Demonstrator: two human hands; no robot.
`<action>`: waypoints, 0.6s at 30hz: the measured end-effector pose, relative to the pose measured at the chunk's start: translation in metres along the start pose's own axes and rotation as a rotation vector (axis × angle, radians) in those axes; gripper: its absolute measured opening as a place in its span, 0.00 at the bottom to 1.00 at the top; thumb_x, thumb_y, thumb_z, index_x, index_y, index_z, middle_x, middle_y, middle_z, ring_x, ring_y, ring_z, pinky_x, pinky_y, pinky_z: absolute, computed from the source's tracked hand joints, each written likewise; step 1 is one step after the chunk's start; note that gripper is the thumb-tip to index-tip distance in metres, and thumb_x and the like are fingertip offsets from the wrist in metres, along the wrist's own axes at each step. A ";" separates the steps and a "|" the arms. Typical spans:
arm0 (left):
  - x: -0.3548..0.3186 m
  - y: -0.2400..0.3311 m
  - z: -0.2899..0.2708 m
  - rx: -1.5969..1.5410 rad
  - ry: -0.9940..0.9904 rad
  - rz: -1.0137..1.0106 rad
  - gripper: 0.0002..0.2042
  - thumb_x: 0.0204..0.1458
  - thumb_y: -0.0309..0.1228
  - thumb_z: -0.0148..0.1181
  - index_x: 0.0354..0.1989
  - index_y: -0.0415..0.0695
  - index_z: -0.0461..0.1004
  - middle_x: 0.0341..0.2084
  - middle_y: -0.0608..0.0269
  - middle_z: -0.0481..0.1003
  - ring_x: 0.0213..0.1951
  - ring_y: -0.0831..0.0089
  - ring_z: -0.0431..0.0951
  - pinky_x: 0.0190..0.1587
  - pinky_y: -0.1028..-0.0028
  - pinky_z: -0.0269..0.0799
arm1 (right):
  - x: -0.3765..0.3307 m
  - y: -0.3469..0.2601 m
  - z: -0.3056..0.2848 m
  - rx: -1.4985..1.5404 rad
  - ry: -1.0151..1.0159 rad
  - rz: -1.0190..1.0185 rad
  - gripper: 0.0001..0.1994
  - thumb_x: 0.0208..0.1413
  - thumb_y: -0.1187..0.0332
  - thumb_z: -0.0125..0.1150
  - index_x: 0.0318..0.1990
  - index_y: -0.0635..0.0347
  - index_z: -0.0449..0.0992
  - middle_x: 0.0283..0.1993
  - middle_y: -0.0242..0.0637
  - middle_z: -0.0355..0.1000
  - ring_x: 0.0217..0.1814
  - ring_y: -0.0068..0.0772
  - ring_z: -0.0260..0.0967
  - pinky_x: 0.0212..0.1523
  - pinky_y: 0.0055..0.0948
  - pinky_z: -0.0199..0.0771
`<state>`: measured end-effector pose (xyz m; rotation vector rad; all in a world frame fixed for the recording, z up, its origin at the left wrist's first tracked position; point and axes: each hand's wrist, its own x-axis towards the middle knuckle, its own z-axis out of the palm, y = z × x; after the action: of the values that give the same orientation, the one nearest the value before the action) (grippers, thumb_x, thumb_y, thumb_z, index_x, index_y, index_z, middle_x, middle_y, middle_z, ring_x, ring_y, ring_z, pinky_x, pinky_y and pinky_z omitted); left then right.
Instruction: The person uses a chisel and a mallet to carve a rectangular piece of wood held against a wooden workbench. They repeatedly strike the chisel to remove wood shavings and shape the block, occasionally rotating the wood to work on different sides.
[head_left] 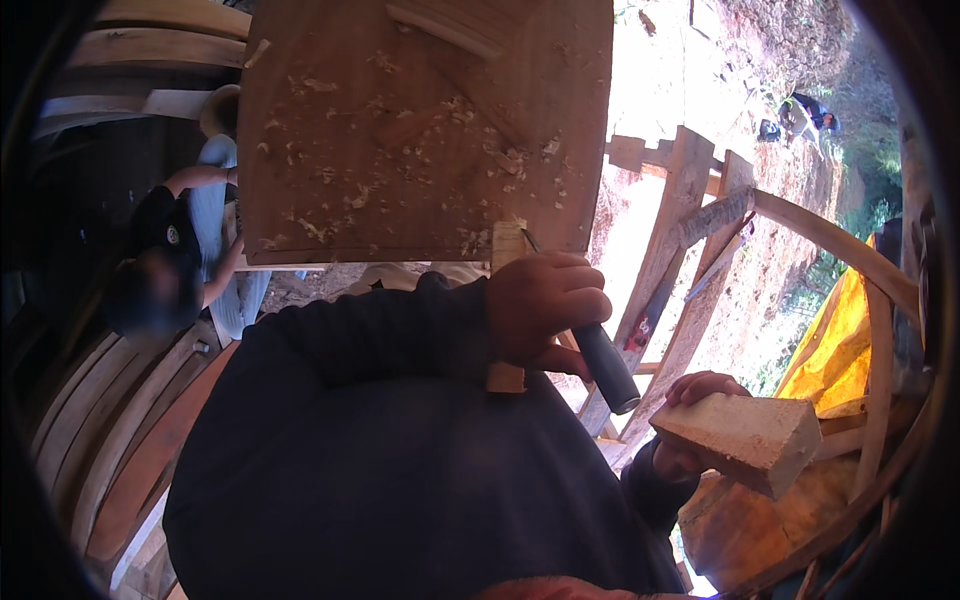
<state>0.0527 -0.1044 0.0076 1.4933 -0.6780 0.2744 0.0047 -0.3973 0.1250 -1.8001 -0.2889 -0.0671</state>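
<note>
While my left hand (545, 310) is wrapped tight around the chisel (590, 345), fingers fully curled on its dark round handle, the thin blade end points up at the lower edge of the wooden panel (400, 130). Panel face is littered with pale shavings (330, 200). A narrow pale wood strip (507, 245) stands upright just behind my left knuckles, its top touching the panel's bottom edge; lower end sticks out below my hand. My right hand (690, 420) sits below and right of the panel, well apart from it, fingers clamped on a pale wooden block (740, 440) that is tilted, one flat face up. Block is just right of the chisel handle's butt, not touching it. Left of the panel, another person in a dark cap (150, 290) crouches by curved planks (110, 420). Right of the panel: rough timber frame (690, 200), yellow tarp (835, 345) beyond.
</note>
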 end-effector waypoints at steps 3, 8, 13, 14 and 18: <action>-0.001 0.000 0.000 -0.002 -0.007 -0.008 0.30 0.45 0.61 0.69 0.38 0.46 0.69 0.28 0.59 0.69 0.29 0.55 0.73 0.31 0.58 0.68 | 0.011 -0.008 0.005 0.019 -0.100 -0.006 0.47 0.48 0.41 0.77 0.65 0.64 0.60 0.38 0.49 0.69 0.34 0.41 0.68 0.32 0.35 0.74; 0.003 0.000 -0.001 -0.005 -0.042 -0.029 0.29 0.47 0.61 0.68 0.38 0.47 0.69 0.28 0.59 0.69 0.29 0.55 0.73 0.32 0.58 0.69 | 0.001 -0.016 0.013 -0.171 -0.118 -0.088 0.40 0.54 0.45 0.73 0.64 0.62 0.62 0.39 0.49 0.70 0.33 0.43 0.68 0.31 0.37 0.74; 0.004 0.000 -0.002 0.004 -0.077 -0.075 0.29 0.47 0.61 0.68 0.39 0.46 0.70 0.29 0.59 0.71 0.31 0.54 0.75 0.34 0.56 0.70 | 0.012 -0.027 0.018 -0.753 -0.354 -0.230 0.29 0.56 0.50 0.70 0.56 0.63 0.72 0.39 0.45 0.73 0.37 0.44 0.75 0.34 0.36 0.77; 0.004 -0.001 -0.002 0.003 -0.083 -0.082 0.29 0.48 0.61 0.68 0.39 0.46 0.70 0.30 0.58 0.71 0.32 0.54 0.75 0.34 0.56 0.70 | 0.002 -0.028 0.017 -0.620 -0.237 -0.042 0.27 0.56 0.51 0.71 0.53 0.64 0.74 0.37 0.43 0.74 0.37 0.44 0.75 0.35 0.35 0.78; 0.006 0.000 0.000 0.018 -0.079 -0.092 0.29 0.49 0.61 0.67 0.40 0.45 0.70 0.29 0.58 0.71 0.32 0.53 0.75 0.35 0.56 0.70 | 0.021 -0.032 0.024 -0.637 -0.491 -0.126 0.24 0.55 0.70 0.66 0.59 0.64 0.69 0.40 0.48 0.75 0.38 0.45 0.74 0.37 0.41 0.75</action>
<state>0.0573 -0.1060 0.0115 1.5542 -0.6697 0.1523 0.0154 -0.3637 0.1539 -2.4175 -0.8010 0.2219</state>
